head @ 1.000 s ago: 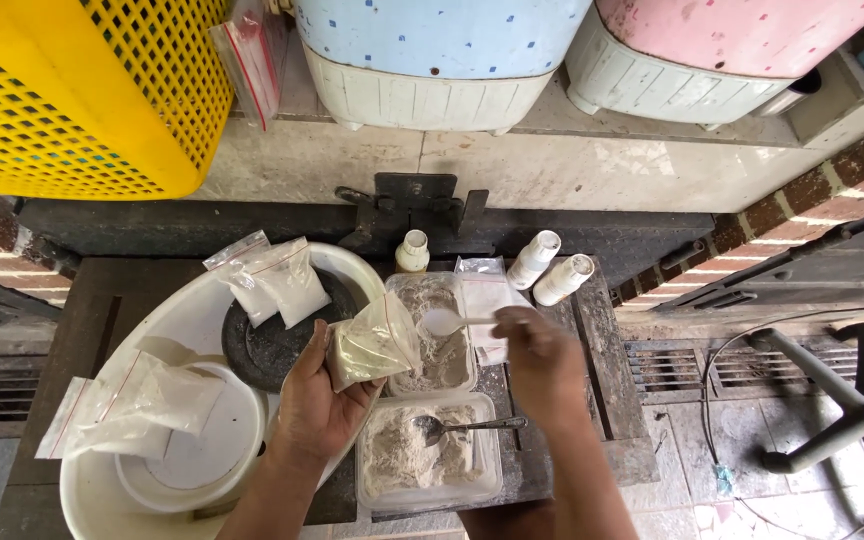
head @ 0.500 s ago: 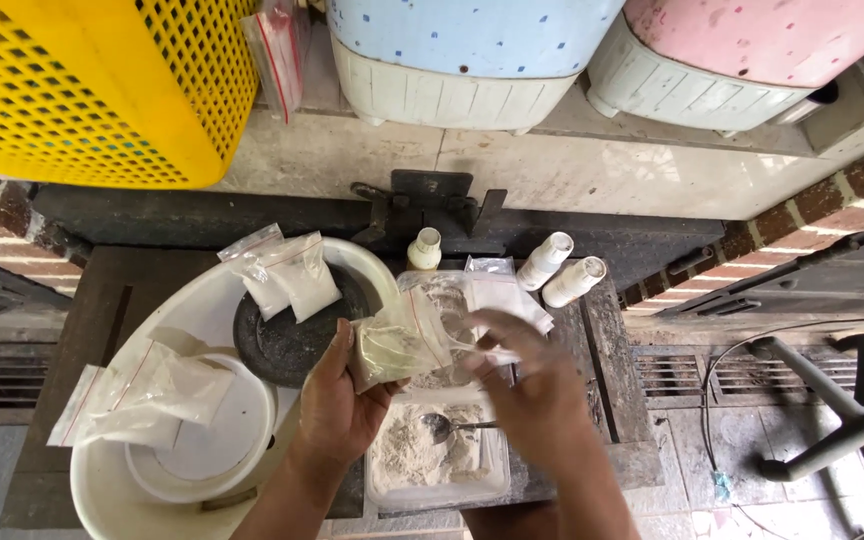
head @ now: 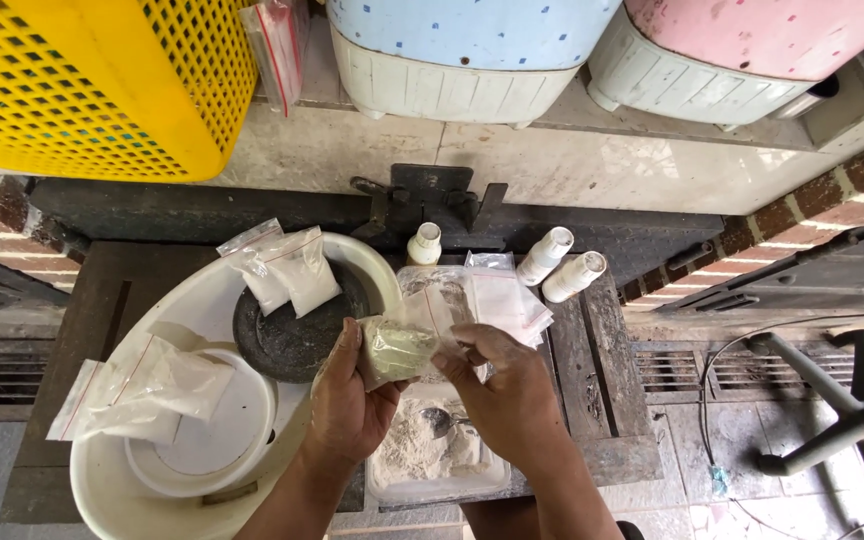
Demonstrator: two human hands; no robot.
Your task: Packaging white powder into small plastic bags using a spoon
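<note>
While the head view looks straight down on a dark table [head: 602, 330], both hands meet above its middle. The left hand [head: 352, 395] is cupped around a small clear bag [head: 402, 345] part-filled with pale powder, fingers curled under it so the filled end stays supported. The right hand [head: 507, 385] pinches the upper edge of the same bag between thumb and fingertips, apparently at the mouth or seal strip; whether the mouth is open cannot be told.

Directly beneath the hands sits a clear plastic tub [head: 437, 470] of whitish powder with a metal spoon [head: 442, 420] resting in it, so any spill from the bag would drop back into the supply.

To the left, a large white basin [head: 102, 490] holds a dark stone mortar [head: 292, 340], a smaller white bowl [head: 202, 450] and several filled bags [head: 287, 265], kept apart from the tub. More bags [head: 152, 385] lie across the smaller bowl's rim.

At the far edge stand three small white bottles [head: 547, 255], two of them tilted, beside a stack of flat, seemingly unfilled bags [head: 507, 295], all near the right hand.
</note>
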